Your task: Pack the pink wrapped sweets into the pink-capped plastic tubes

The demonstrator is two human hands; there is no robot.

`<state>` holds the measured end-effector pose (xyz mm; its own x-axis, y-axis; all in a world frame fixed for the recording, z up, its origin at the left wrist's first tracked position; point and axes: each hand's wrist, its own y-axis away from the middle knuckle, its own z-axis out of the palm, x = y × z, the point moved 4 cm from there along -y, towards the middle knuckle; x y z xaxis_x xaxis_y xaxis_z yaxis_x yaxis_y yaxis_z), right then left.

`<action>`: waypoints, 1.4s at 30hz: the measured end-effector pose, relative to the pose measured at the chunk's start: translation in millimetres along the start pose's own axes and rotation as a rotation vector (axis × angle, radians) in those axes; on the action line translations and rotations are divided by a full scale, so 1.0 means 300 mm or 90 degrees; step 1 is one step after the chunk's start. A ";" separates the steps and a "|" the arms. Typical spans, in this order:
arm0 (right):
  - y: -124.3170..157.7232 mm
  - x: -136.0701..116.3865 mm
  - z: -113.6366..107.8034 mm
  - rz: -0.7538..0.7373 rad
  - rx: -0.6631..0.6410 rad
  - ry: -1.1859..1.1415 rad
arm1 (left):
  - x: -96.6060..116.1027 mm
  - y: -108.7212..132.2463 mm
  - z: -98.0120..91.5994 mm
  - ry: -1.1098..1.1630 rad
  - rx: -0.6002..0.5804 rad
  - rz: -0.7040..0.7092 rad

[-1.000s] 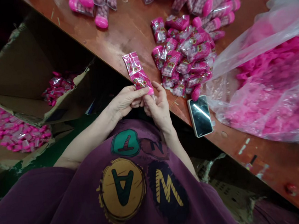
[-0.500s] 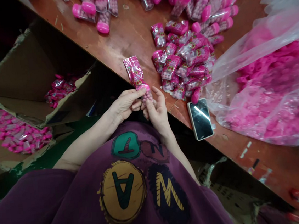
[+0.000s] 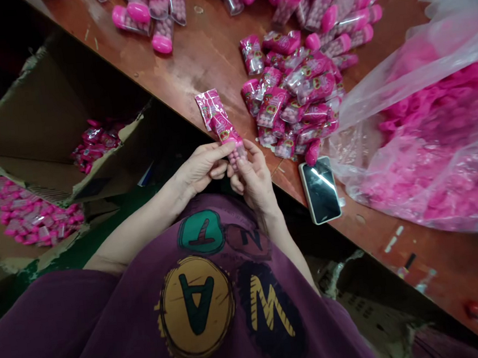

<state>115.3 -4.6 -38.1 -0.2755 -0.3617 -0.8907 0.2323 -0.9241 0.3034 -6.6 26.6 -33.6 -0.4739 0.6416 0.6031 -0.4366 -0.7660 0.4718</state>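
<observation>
With fingers closed, the left hand and right hand pinch a part-sleeved jar; wrapped jars lie heaped, and bare jars apparently remain.

Beads in bottle newly visible

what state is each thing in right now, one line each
left hand: pinching wrapper and bottle together
right hand: closed on bottle
bottle: held, pink balls inside
wrapper: over bottle's far end, extending beyond
wrapped bottles: heaped
unwrapped bottles: capped, lying loose
phone: face up, screen dark
bag: holding pink pieces
cardboard box: open, wrapped packs inside
</observation>
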 end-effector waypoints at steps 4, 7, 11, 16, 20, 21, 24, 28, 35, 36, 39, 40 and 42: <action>-0.005 0.005 -0.008 -0.025 0.012 0.046 | 0.012 0.011 0.010 -0.051 0.041 -0.011; -0.005 0.004 -0.013 -0.063 0.048 0.123 | 0.009 0.014 0.009 -0.073 0.105 -0.017; -0.003 0.004 -0.005 -0.021 0.013 0.088 | 0.004 0.013 0.009 -0.077 0.140 -0.004; 0.000 -0.005 -0.010 0.002 0.022 0.071 | -0.007 0.016 0.015 -0.044 0.111 0.018; -0.016 0.008 -0.026 -0.016 0.040 0.086 | -0.036 0.022 0.015 -0.045 0.102 -0.019; -0.023 0.014 -0.028 -0.019 0.036 0.086 | -0.039 0.021 0.017 -0.044 0.099 -0.018; -0.043 0.018 -0.032 -0.024 0.002 0.067 | -0.033 0.017 0.033 -0.060 0.081 -0.012; -0.079 -0.067 -0.070 -0.064 0.001 0.153 | -0.007 0.013 0.079 -0.079 0.007 0.001; -0.169 -0.369 -0.192 -0.274 0.251 0.718 | 0.137 -0.001 0.019 -0.695 0.306 0.379; -0.186 -0.390 -0.197 -0.257 0.253 0.789 | 0.144 -0.012 0.010 -0.814 0.342 0.383; -0.244 -0.450 -0.216 -0.257 0.207 0.889 | 0.133 -0.052 -0.011 -1.087 0.380 0.337; -0.267 -0.480 -0.236 -0.277 0.211 0.889 | 0.125 -0.062 -0.015 -1.141 0.377 0.328; -0.330 -0.556 -0.310 -0.302 0.278 0.876 | 0.111 -0.072 -0.021 -1.192 0.374 0.331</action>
<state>225.0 158.6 49.1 0.8719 0.1352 -0.4707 0.0209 -0.9705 -0.2401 -17.7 64.7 -27.7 0.9348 -0.1250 0.3324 -0.1137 -0.9921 -0.0533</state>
